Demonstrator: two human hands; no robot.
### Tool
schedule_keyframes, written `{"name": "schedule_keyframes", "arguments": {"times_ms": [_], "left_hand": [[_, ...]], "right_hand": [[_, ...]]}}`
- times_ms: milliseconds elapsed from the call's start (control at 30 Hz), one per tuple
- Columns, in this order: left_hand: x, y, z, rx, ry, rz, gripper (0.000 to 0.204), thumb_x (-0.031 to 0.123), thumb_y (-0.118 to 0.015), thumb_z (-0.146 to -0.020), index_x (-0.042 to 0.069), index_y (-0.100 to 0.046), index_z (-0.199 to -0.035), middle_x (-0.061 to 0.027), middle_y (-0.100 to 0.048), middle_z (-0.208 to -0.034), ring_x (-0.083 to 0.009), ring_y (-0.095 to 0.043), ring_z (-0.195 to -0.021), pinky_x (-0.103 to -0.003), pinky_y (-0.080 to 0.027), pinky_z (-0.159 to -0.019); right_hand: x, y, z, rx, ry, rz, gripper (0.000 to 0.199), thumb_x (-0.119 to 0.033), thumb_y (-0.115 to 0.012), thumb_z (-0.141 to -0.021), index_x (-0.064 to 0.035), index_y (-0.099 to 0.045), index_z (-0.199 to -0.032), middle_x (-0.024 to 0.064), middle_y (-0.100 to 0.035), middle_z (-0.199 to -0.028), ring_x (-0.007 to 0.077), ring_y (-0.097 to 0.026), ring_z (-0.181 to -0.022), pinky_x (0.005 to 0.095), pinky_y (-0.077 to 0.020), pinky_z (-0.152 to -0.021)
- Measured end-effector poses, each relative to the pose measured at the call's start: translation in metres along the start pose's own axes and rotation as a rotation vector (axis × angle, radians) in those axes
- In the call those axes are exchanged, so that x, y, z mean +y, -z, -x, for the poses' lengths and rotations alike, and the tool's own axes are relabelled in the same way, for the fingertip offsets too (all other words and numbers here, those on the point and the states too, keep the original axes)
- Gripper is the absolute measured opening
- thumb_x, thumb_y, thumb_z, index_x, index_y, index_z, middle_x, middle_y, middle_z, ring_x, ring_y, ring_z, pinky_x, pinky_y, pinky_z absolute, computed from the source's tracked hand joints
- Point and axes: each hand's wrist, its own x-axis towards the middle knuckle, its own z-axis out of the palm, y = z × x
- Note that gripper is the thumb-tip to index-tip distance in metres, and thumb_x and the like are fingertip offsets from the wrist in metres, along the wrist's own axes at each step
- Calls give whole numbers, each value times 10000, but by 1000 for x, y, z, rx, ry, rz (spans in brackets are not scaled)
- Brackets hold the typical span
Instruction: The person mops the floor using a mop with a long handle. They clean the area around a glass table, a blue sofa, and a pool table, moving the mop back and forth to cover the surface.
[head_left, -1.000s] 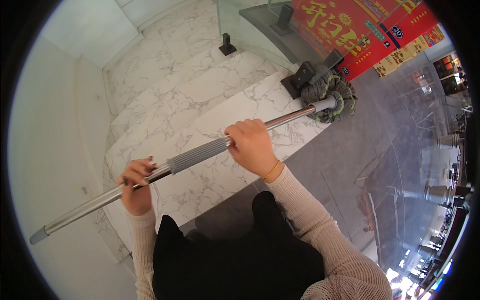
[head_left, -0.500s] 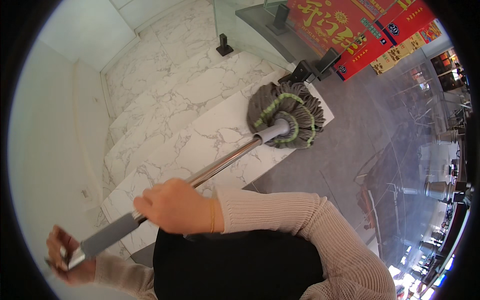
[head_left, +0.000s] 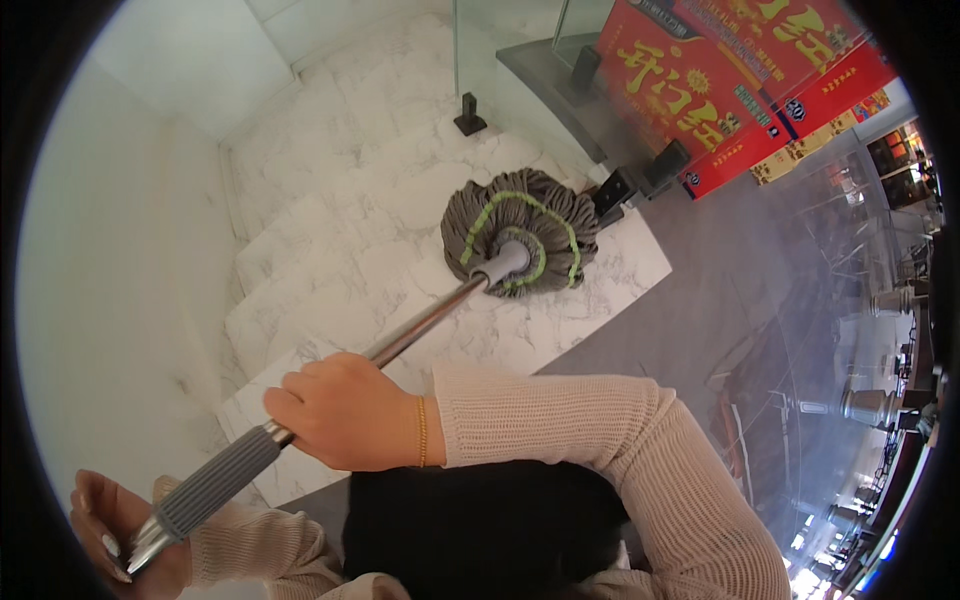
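As mop (head_left: 518, 212), gripped by left hand (head_left: 112, 515) and right hand (head_left: 345, 412), lies beside far-right post (head_left: 613, 190), rightward strokes could snag it.

Floor (head_left: 690, 300): leaves us open room right of the step (head_left: 610, 280).
Clamp (head_left: 612, 192): blocks us beside the mop head (head_left: 520, 225).
Wall (head_left: 115, 290): bounds us on the left.

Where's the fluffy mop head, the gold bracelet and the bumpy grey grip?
Mop head (head_left: 527, 214): head view, on the grey strands near its middle.
Gold bracelet (head_left: 423, 431): head view, on the middle of its band.
Grey grip (head_left: 219, 482): head view, halfway along its ridges.
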Motion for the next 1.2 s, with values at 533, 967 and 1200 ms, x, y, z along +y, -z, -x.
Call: {"name": "schedule_keyframes", "arguments": {"times_ms": [533, 967, 1200], "left_hand": [[134, -150, -224, -431, 921, 90, 95, 155, -521, -846, 101, -515, -924, -36, -539, -947, -164, -532, -950, -387, -408, -976], [313, -307, -281, -844, 1151, -42, 64, 45, -587, -781, 24, -572, -840, -51, -605, -772, -145, -579, -738, -298, -469, -701], [349, -351, -178, -1149, 1029, 85, 140, 166, -652, -827, 51, -571, -825, -21, -589, -748, -117, -570, -731, -302, -470, -679]], "right_hand": [[-185, 149, -49, -300, -725, 35, 510, -167, -623, -776, -41, -481, -1250, 187, -518, -1174, 360, -458, -1113, 455, -404, -921], [-505, 413, -251, 170, -304, -231, 578, -122, -654, -813, 5, -394, -1314, 211, -452, -1265, 360, -431, -1188, 385, -355, -1001], [-596, 526, -284, 242, -190, -262, 629, -77, -699, -750, -2, -408, -1303, 176, -489, -1266, 258, -488, -1165, 360, -374, -982]]}}
